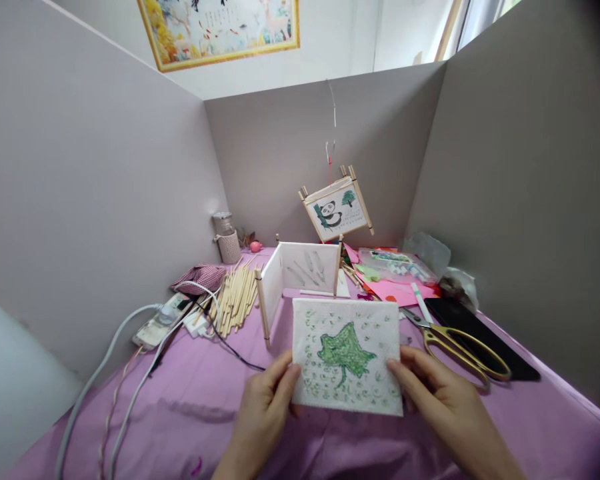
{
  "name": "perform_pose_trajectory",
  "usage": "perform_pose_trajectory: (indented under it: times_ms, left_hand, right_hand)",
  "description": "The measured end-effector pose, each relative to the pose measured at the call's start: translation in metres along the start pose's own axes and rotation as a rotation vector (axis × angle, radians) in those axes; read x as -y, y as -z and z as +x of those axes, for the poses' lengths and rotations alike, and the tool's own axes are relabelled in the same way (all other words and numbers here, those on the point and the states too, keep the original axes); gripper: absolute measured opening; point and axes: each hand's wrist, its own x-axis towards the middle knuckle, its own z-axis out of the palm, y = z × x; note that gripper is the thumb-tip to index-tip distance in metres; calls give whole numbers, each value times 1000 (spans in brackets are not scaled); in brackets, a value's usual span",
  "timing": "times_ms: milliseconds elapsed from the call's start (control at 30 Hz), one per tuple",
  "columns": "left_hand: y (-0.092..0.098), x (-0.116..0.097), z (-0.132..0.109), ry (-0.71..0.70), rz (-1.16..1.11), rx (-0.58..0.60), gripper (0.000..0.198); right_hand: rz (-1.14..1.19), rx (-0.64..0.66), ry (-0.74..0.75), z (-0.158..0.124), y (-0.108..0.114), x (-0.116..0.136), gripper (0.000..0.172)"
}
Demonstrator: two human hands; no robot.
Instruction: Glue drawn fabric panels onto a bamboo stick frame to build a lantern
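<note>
A white rectangular panel (307, 320) bearing a green leaf drawing faces me, held upright above the table. My left hand (265, 407) pinches its left edge between thumb and fingers. On the opposite edge, my right hand (437, 393) grips it the same way. Just behind stands a partly built lantern frame (273, 280) of wooden sticks with white panels, one showing grey drawn leaves. Farther back, a lantern (333, 210) with a panda picture hangs tilted from a wire and red string.
Gold-handled scissors (460, 350) and a black flat object (485, 340) lie right. Wooden sticks (235, 300), a power strip (163, 320) and cables occupy the left. Pink paper (393, 292) and a jar (227, 240) sit farther back. Grey partitions (310, 133) enclose the purple-covered table (180, 427).
</note>
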Motion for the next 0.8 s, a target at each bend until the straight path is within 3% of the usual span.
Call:
perform_pose_trajectory:
  times_ms: [233, 467, 533, 700, 800]
  left_hand:
    - [0, 6, 2, -18, -97, -61, 32]
    - [9, 7, 8, -65, -54, -184, 27]
    - [15, 7, 9, -86, -5, -256, 27]
    - [35, 6, 18, -195, 232, -560, 23]
    - [43, 7, 29, -265, 342, -605, 25]
  right_hand:
    - [65, -6, -22, 6, -6, -3, 30]
    - [22, 110, 13, 14, -11, -2, 31]
    - [-7, 80, 72, 17, -13, 2, 32]
    - [-127, 23, 201, 30, -24, 8, 28]
    - [-160, 46, 230, 39, -32, 8, 26]
